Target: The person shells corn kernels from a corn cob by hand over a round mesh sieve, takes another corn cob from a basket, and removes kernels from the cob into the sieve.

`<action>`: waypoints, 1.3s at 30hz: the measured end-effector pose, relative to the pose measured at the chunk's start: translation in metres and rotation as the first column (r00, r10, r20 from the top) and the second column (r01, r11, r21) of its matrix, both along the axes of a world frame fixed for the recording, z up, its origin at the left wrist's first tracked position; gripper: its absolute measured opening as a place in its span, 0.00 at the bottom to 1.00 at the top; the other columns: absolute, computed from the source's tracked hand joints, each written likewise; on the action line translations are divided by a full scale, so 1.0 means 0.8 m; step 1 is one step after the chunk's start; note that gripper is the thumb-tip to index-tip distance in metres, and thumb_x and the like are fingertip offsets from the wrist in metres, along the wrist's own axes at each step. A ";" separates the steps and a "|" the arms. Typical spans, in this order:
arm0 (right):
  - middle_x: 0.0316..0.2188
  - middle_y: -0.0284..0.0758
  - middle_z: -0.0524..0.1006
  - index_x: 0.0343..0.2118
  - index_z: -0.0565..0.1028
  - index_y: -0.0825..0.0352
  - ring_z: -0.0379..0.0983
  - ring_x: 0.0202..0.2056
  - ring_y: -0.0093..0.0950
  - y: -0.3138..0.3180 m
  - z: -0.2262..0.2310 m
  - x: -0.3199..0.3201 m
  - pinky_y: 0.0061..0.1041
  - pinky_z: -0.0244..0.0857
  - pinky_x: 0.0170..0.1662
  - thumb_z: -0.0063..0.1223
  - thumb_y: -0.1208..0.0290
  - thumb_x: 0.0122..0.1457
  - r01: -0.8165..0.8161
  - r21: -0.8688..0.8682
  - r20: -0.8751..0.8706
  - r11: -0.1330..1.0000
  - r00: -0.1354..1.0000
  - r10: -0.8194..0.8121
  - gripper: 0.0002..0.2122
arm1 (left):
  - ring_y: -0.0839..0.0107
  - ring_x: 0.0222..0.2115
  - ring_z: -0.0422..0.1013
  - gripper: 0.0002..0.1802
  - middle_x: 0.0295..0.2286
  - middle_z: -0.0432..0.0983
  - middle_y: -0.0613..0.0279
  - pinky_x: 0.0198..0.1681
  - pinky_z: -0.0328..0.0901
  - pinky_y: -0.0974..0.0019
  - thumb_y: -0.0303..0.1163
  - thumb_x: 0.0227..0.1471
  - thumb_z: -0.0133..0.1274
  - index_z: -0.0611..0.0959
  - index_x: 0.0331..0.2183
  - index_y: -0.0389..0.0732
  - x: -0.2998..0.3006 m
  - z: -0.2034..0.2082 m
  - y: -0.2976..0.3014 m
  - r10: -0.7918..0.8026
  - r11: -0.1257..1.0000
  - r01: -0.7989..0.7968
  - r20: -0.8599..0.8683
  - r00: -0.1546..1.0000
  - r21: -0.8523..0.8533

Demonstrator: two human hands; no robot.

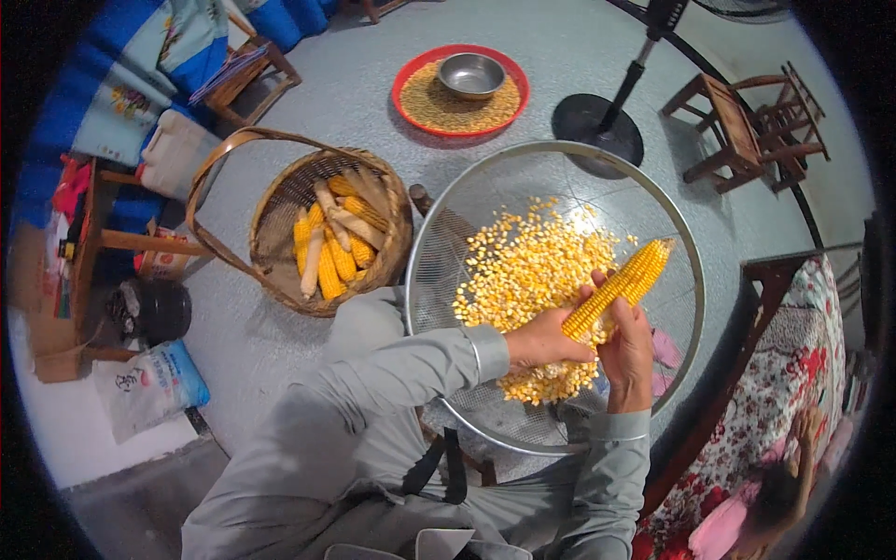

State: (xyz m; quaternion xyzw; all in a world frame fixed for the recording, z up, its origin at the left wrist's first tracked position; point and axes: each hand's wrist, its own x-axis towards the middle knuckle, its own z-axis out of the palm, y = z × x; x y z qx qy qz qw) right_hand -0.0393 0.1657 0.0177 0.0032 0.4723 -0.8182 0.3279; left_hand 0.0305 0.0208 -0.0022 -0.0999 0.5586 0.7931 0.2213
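Between my two hands I hold a corn cob [627, 283] full of yellow kernels, tilted with its tip up to the right. My left hand [546, 340] grips its lower end, thumb pressed against the kernels. Around its right side curl the fingers of my right hand [627, 355]. Beneath them a round wire-mesh sieve [448, 271] with a metal rim rests over my lap. Loose corn kernels [523, 280] are heaped in its middle, some right under my hands. To the left stands a wicker basket [383, 271] with a tall handle, holding yellow cobs and stripped pale cobs [353, 224].
A red tray [403, 105] of grain with a metal bowl [471, 75] lies on the floor ahead. Right of it stands a fan's round black base [597, 131], then small wooden chairs [733, 126]. A bed with floral bedding [775, 364] is at the right, a white jug [177, 154] at the left.
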 end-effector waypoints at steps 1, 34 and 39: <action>0.52 0.43 0.71 0.57 0.61 0.74 0.71 0.50 0.35 -0.003 0.003 0.002 0.34 0.68 0.54 0.52 0.64 0.61 -0.011 0.050 -0.040 0.999 0.999 0.013 0.25 | 0.76 0.33 0.73 0.30 0.35 0.76 0.62 0.36 0.68 0.72 0.30 0.44 0.64 0.73 0.49 0.35 0.000 0.001 -0.002 -0.014 0.999 0.013 0.032 0.999 0.032; 0.50 0.42 0.71 0.56 0.62 0.73 0.73 0.48 0.33 0.008 -0.007 0.001 0.35 0.72 0.49 0.49 0.65 0.64 0.079 -0.182 0.132 0.980 0.990 -0.055 0.22 | 0.72 0.22 0.73 0.20 0.28 0.74 0.61 0.24 0.69 0.68 0.26 0.49 0.58 0.72 0.44 0.36 0.004 0.023 0.002 -0.089 0.944 0.016 0.205 0.975 0.331; 0.52 0.40 0.70 0.57 0.61 0.74 0.71 0.51 0.34 0.012 -0.008 -0.001 0.35 0.68 0.54 0.56 0.64 0.59 0.019 -0.061 0.016 0.998 1.000 -0.018 0.28 | 0.71 0.23 0.73 0.20 0.28 0.74 0.61 0.25 0.71 0.67 0.26 0.49 0.58 0.72 0.44 0.37 0.006 0.011 0.001 -0.084 0.938 0.013 0.190 0.978 0.346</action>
